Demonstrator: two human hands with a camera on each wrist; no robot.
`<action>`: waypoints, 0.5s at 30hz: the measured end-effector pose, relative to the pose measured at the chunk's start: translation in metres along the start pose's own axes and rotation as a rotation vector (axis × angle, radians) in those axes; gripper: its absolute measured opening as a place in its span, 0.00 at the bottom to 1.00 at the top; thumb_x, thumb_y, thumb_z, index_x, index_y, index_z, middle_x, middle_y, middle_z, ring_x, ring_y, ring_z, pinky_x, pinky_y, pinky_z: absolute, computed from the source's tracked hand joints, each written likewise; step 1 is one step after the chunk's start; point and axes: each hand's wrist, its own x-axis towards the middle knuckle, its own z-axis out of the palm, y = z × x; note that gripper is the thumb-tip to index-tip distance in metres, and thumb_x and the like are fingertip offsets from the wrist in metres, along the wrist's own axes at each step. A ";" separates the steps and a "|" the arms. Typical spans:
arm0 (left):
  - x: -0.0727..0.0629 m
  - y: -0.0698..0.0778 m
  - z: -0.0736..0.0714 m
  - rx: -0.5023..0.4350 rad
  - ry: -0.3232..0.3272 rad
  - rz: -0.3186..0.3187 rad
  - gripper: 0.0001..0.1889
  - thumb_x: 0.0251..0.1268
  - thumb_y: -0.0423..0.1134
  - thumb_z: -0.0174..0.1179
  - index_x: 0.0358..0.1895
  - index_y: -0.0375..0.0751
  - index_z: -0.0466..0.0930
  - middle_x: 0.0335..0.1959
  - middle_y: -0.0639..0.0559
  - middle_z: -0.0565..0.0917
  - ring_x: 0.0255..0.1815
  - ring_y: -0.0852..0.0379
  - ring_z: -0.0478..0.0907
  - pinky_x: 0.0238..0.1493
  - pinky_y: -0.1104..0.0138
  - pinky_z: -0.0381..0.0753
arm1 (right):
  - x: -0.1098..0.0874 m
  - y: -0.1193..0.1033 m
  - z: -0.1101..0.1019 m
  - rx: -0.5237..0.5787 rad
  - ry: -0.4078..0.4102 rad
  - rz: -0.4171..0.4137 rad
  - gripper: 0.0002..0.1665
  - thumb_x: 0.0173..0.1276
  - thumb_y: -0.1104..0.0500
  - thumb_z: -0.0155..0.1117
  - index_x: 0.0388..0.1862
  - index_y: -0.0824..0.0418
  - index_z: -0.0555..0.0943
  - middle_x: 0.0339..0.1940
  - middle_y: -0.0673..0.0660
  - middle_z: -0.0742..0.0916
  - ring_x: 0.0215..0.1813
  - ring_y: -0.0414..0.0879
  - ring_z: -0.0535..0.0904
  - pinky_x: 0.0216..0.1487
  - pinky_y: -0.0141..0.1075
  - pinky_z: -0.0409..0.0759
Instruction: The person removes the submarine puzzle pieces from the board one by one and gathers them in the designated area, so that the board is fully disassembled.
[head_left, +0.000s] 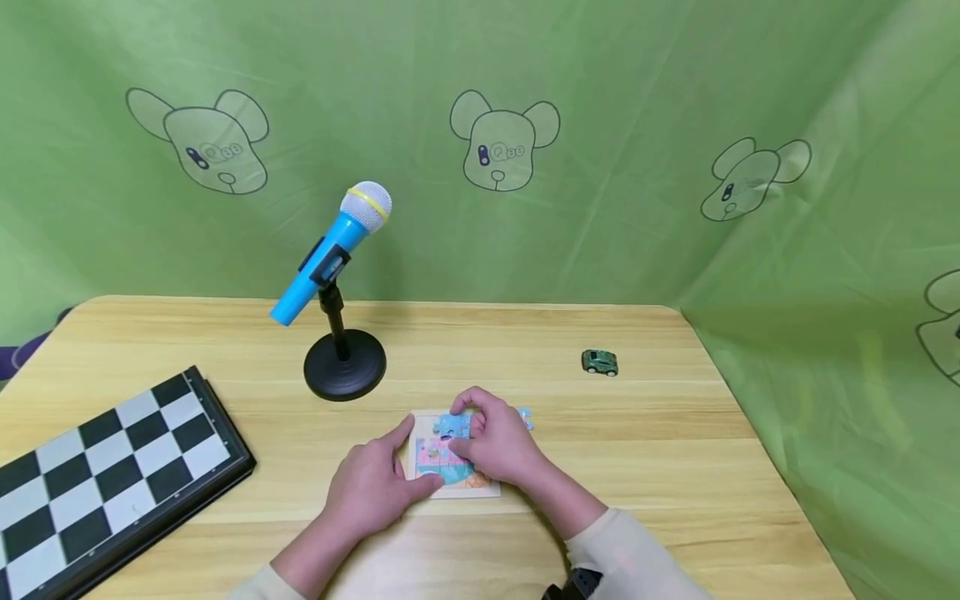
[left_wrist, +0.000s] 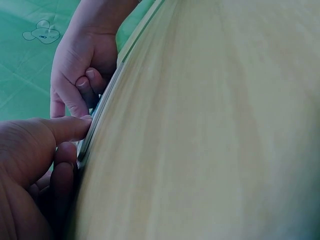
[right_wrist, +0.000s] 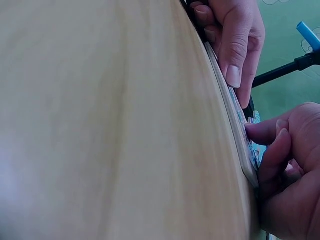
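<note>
A small jigsaw puzzle in a pale frame (head_left: 465, 492) lies on the table, with pink, blue and orange pieces in it. My left hand (head_left: 372, 487) steadies its left side, the straight index finger at the upper left and the thumb pressing the lower edge. Over the right part of the puzzle, my right hand (head_left: 501, 437) pinches a blue puzzle piece (head_left: 452, 425) between index finger and thumb. Another blue piece (head_left: 527, 417) shows just behind the right knuckles. In the right wrist view, the left thumb (right_wrist: 234, 75) rests on the frame while the right fingers curl beside it.
A blue toy microphone (head_left: 322, 258) stands on a round black base (head_left: 345, 367) beyond the left hand. A black-and-white checkerboard (head_left: 112, 467) lies at the left. The small green toy car (head_left: 600, 362) sits at the back right, before a green cloth backdrop (head_left: 600, 208).
</note>
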 end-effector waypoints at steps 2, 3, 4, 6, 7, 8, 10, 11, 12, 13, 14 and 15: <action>0.000 0.000 0.000 0.003 0.002 0.002 0.47 0.49 0.55 0.76 0.72 0.36 0.69 0.12 0.58 0.71 0.13 0.59 0.68 0.14 0.65 0.64 | 0.000 -0.001 0.000 0.000 -0.003 -0.006 0.19 0.56 0.70 0.74 0.44 0.55 0.80 0.14 0.49 0.70 0.16 0.39 0.63 0.20 0.31 0.63; 0.000 0.000 0.000 0.004 0.003 0.003 0.47 0.49 0.55 0.76 0.72 0.36 0.69 0.12 0.58 0.71 0.13 0.59 0.68 0.14 0.65 0.64 | 0.000 -0.001 0.000 -0.004 -0.004 -0.008 0.18 0.56 0.70 0.74 0.44 0.56 0.81 0.14 0.49 0.70 0.16 0.40 0.63 0.20 0.31 0.63; 0.000 0.000 0.000 0.004 0.003 0.003 0.47 0.49 0.55 0.76 0.72 0.36 0.69 0.12 0.58 0.71 0.13 0.60 0.68 0.14 0.65 0.64 | 0.000 -0.001 0.000 -0.006 -0.007 -0.010 0.18 0.57 0.69 0.74 0.44 0.56 0.81 0.14 0.49 0.70 0.16 0.40 0.63 0.19 0.31 0.63; 0.001 0.000 0.000 0.005 0.002 0.004 0.47 0.49 0.55 0.76 0.72 0.36 0.69 0.12 0.59 0.71 0.13 0.60 0.68 0.14 0.65 0.64 | -0.001 -0.002 -0.001 -0.012 -0.013 -0.010 0.17 0.57 0.69 0.74 0.44 0.57 0.82 0.14 0.48 0.70 0.16 0.40 0.63 0.19 0.31 0.63; 0.001 -0.001 0.001 0.004 0.002 0.004 0.47 0.49 0.55 0.76 0.72 0.36 0.69 0.12 0.59 0.71 0.13 0.60 0.68 0.14 0.65 0.64 | -0.001 -0.002 -0.001 -0.014 -0.015 -0.008 0.16 0.58 0.68 0.74 0.44 0.57 0.83 0.14 0.48 0.70 0.16 0.40 0.63 0.19 0.31 0.63; 0.001 -0.001 0.001 0.003 0.002 0.004 0.47 0.49 0.55 0.76 0.72 0.36 0.69 0.12 0.59 0.71 0.13 0.60 0.68 0.14 0.65 0.64 | -0.002 -0.003 -0.001 -0.014 -0.017 -0.005 0.16 0.58 0.68 0.74 0.45 0.58 0.83 0.14 0.48 0.70 0.16 0.40 0.64 0.19 0.31 0.63; 0.001 -0.001 0.001 0.003 0.002 0.004 0.47 0.49 0.55 0.76 0.72 0.36 0.69 0.12 0.59 0.71 0.13 0.60 0.68 0.14 0.65 0.64 | -0.002 -0.004 -0.002 -0.010 -0.019 0.005 0.17 0.58 0.67 0.74 0.46 0.59 0.82 0.14 0.48 0.71 0.16 0.40 0.64 0.19 0.31 0.63; 0.001 -0.001 0.001 0.003 0.002 0.005 0.47 0.49 0.55 0.76 0.72 0.36 0.69 0.12 0.58 0.71 0.13 0.60 0.68 0.14 0.65 0.64 | -0.002 -0.004 -0.002 -0.011 -0.020 0.011 0.17 0.58 0.67 0.74 0.46 0.60 0.82 0.14 0.48 0.71 0.16 0.40 0.64 0.19 0.31 0.63; 0.001 -0.001 0.001 0.003 0.002 0.005 0.47 0.49 0.55 0.76 0.72 0.36 0.69 0.12 0.58 0.71 0.13 0.60 0.68 0.14 0.65 0.64 | -0.003 -0.004 -0.003 -0.010 -0.019 0.016 0.17 0.58 0.67 0.74 0.46 0.60 0.82 0.14 0.48 0.71 0.16 0.40 0.64 0.19 0.31 0.63; 0.001 -0.001 0.001 0.003 0.001 0.006 0.47 0.49 0.55 0.76 0.72 0.36 0.69 0.12 0.58 0.71 0.13 0.60 0.68 0.14 0.65 0.64 | -0.003 -0.004 -0.003 -0.011 -0.020 0.022 0.17 0.58 0.66 0.74 0.46 0.61 0.82 0.14 0.48 0.71 0.16 0.40 0.64 0.19 0.31 0.63; 0.001 -0.001 0.001 0.003 0.001 0.007 0.47 0.49 0.55 0.76 0.72 0.36 0.69 0.12 0.58 0.71 0.13 0.60 0.68 0.14 0.65 0.64 | -0.003 -0.004 -0.003 -0.012 -0.020 0.027 0.17 0.58 0.66 0.74 0.46 0.61 0.82 0.14 0.49 0.71 0.15 0.40 0.64 0.19 0.31 0.63; 0.001 -0.001 0.001 0.002 0.000 0.008 0.47 0.50 0.55 0.76 0.72 0.36 0.69 0.12 0.58 0.71 0.12 0.60 0.68 0.14 0.65 0.64 | -0.003 -0.004 -0.004 -0.014 -0.021 0.031 0.16 0.58 0.66 0.74 0.46 0.61 0.82 0.15 0.49 0.71 0.15 0.40 0.64 0.18 0.31 0.63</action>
